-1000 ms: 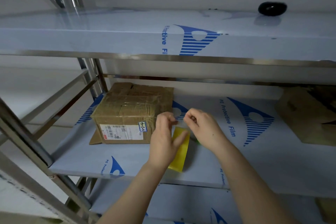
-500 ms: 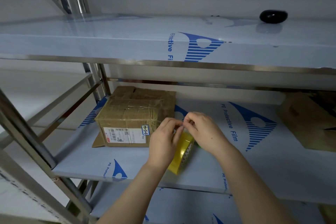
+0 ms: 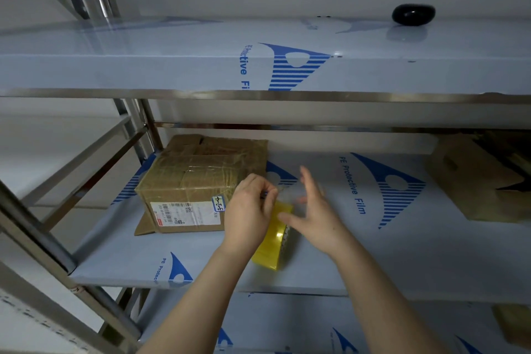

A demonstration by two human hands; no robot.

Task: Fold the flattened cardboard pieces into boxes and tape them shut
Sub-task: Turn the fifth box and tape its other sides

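Left hand (image 3: 249,217) grips the tape roll (image 3: 275,247) near the shelf's (image 3: 120,253) front edge; right hand (image 3: 314,217) splayed empty: the end may restick

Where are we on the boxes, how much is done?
Done: one box stands folded and taped on the shelf. In hand: left hand grips the tape roll; right hand is open beside it. Left: the cardboard at right looks untaped, though it is dim.
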